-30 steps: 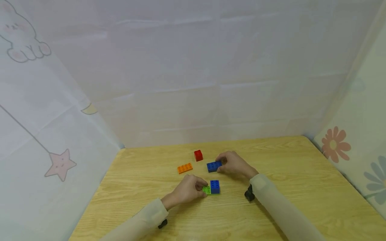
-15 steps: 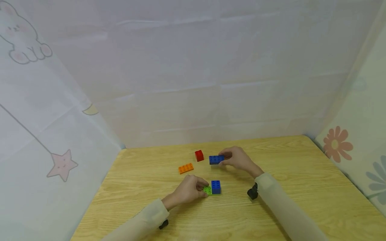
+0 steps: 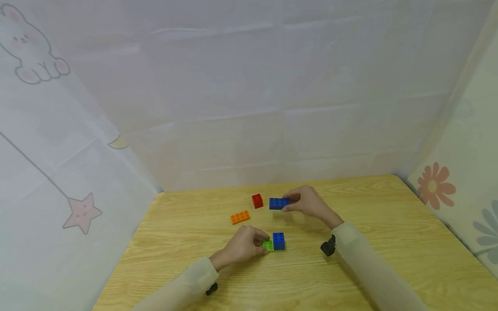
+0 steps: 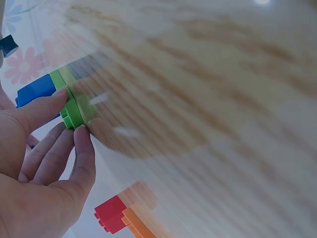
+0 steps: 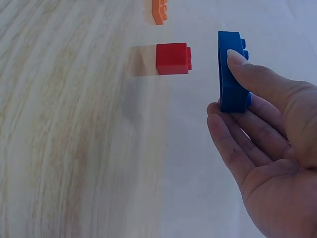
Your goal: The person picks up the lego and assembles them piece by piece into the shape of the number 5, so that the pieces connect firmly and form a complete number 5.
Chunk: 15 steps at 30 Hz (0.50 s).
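My left hand (image 3: 244, 244) pinches the left end of a flat green building brick (image 3: 268, 245) between thumb and fingers, low on the table. On the green brick's right part sits a smaller blue brick (image 3: 278, 241), studs up. Farther back, my right hand (image 3: 309, 203) grips the right end of a longer blue brick (image 3: 278, 203). In the right wrist view this long brick (image 5: 231, 74) is raised off the tabletop, the thumb on its near side and the fingers behind and under it. A red brick (image 3: 257, 201) stands just left of it.
A thin orange brick (image 3: 240, 217) lies on the wooden table (image 3: 186, 242), in front and left of the red one. Printed cloth (image 3: 249, 108) hangs behind the table and along both sides. Each wrist wears a small black camera (image 3: 328, 246).
My right hand has lifted the long blue brick off the table and moved it slightly away from me. My left hand stays on the green brick.
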### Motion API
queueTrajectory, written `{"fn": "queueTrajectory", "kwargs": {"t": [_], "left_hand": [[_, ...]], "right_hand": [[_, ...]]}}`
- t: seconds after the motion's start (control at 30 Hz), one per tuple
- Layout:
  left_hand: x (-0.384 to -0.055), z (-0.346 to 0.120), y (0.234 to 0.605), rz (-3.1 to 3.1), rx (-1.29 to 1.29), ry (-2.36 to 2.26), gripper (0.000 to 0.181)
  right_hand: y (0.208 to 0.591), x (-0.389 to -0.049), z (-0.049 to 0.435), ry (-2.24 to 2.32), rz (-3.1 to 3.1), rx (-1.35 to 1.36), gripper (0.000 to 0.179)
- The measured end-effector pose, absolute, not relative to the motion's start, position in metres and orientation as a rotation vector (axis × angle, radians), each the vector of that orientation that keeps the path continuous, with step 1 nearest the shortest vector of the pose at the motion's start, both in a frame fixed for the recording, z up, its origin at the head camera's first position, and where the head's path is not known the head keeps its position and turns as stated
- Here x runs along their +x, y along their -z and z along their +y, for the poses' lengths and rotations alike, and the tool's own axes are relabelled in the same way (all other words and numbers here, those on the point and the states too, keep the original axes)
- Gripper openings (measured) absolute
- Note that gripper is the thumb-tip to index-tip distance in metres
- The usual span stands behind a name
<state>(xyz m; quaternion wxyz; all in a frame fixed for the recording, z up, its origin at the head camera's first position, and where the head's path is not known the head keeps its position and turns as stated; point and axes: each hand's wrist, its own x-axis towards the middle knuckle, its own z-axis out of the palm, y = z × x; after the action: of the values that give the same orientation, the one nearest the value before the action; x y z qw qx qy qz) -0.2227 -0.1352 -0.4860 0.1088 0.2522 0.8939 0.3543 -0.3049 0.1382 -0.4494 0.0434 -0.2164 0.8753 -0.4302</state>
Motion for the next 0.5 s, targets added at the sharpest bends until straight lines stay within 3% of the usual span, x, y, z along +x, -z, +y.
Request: {"fn": "queueTrajectory", "kwargs": {"t": [0.5], "left_hand": [[-0.2239, -0.1361, 0.4874, 2.619, 0.725, -1.062, 0.036]], "right_hand": [[0.4429, -0.2945, 0.1379, 1.301, 2.676, -0.698, 0.041]]}}
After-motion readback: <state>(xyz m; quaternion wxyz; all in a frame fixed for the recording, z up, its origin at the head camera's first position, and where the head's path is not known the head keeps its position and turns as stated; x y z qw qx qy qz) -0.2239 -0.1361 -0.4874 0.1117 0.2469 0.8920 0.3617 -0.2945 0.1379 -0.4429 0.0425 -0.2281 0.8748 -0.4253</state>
